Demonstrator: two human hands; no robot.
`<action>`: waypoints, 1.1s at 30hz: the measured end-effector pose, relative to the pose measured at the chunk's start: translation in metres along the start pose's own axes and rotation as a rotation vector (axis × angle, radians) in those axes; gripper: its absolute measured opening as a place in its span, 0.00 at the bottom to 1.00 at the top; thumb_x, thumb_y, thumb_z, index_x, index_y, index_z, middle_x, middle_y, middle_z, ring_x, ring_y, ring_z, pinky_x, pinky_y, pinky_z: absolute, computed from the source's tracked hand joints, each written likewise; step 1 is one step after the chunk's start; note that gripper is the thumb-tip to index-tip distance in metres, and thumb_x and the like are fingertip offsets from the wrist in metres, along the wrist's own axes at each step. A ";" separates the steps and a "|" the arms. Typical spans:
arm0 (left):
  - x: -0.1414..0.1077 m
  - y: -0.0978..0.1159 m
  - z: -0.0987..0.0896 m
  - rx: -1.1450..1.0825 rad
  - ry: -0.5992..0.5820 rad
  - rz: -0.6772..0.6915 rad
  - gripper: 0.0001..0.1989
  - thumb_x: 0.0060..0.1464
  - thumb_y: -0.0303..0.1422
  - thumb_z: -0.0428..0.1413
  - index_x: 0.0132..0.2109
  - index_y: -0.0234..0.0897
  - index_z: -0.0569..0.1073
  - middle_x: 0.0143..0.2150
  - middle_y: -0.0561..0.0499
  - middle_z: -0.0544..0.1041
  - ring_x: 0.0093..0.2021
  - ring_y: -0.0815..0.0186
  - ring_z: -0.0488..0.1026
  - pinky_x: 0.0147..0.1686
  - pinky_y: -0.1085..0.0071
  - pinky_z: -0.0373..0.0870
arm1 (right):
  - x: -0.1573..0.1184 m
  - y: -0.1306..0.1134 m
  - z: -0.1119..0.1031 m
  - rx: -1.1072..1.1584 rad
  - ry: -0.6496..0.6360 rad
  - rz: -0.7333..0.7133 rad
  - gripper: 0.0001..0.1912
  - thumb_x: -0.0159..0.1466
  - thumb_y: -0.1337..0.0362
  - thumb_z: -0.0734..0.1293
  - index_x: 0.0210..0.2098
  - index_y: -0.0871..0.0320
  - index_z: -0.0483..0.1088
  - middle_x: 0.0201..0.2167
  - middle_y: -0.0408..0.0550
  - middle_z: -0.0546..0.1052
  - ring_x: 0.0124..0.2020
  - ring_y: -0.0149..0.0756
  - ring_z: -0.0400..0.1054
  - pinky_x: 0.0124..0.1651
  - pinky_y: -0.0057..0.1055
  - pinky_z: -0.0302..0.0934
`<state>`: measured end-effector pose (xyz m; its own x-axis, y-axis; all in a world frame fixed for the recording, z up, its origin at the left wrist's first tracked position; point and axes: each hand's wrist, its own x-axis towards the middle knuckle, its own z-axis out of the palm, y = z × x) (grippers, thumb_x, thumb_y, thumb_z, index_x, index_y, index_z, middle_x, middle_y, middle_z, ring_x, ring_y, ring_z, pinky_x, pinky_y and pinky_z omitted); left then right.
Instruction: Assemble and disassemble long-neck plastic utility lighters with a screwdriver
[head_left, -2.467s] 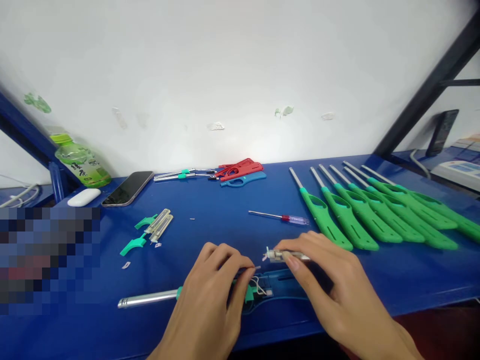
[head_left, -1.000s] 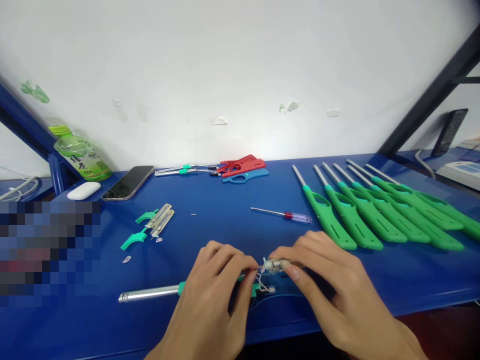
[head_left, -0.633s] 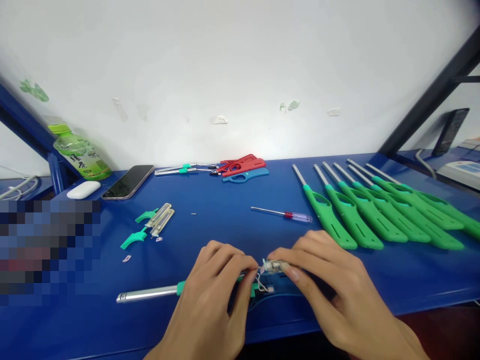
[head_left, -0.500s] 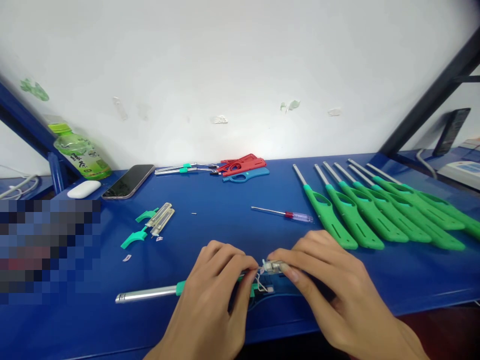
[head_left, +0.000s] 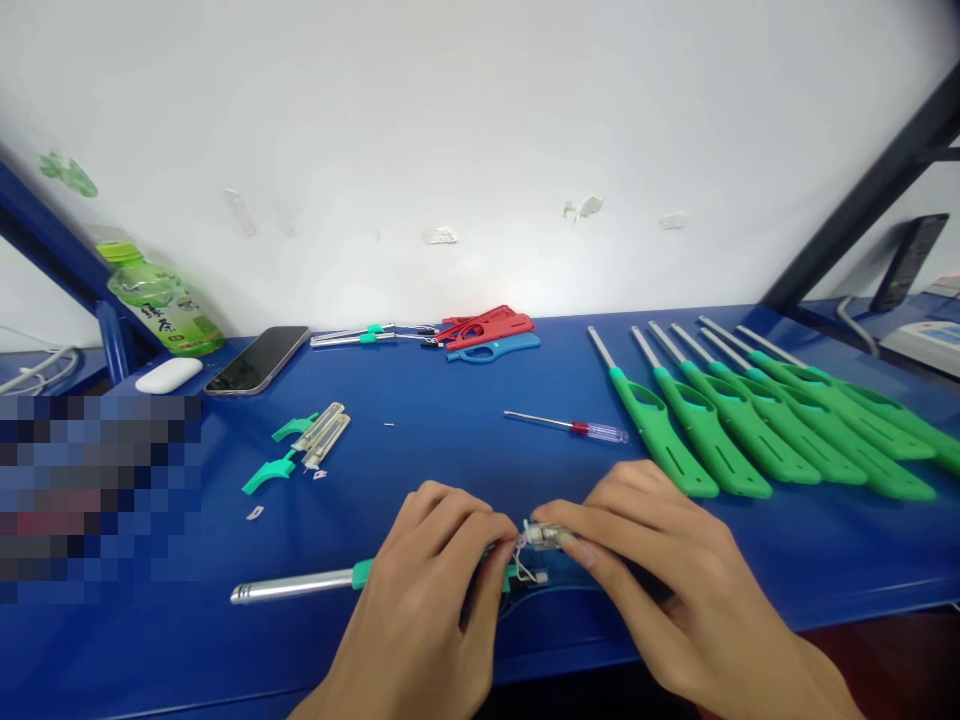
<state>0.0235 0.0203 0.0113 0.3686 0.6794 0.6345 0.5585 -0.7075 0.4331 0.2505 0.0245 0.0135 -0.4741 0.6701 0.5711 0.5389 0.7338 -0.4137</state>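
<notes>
My right hand (head_left: pixel 660 560) pinches a small clear fuel tank (head_left: pixel 546 536), its valve end facing left. At that end the thumb and forefinger of my left hand (head_left: pixel 439 570) are closed on a thin white tube (head_left: pixel 525 570), which loops down toward the lighter beneath. That lighter lies under both hands: its silver barrel (head_left: pixel 292 587) with a green collar points left, and part of a dark blue translucent handle shell (head_left: pixel 555 600) shows below the tank. My fingers cover the middle of the lighter.
Several green lighters (head_left: pixel 682 430) lie side by side at right, near a screwdriver (head_left: pixel 600 432). Left are clear tanks (head_left: pixel 326 437), green triggers (head_left: pixel 268 472) and tiny clips. Red handle shells (head_left: pixel 495 325), a phone (head_left: pixel 259 362), white case (head_left: pixel 169 375) and bottle (head_left: pixel 169 310) stand behind.
Both hands stay nearly in place, fingertips meeting at the tank's valve end. The view has shifted very slightly; the other items have not moved.
</notes>
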 end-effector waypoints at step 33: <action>-0.003 0.001 -0.001 0.040 -0.021 -0.045 0.10 0.68 0.19 0.54 0.44 0.39 0.73 0.39 0.52 0.78 0.40 0.63 0.69 0.40 0.62 0.68 | -0.001 0.001 0.000 -0.030 0.006 -0.015 0.17 0.75 0.74 0.65 0.59 0.51 0.74 0.43 0.44 0.81 0.42 0.36 0.69 0.48 0.39 0.64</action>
<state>0.0221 0.0175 0.0103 0.3581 0.7146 0.6009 0.6042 -0.6680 0.4344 0.2522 0.0244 0.0124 -0.4779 0.6585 0.5814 0.5525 0.7399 -0.3839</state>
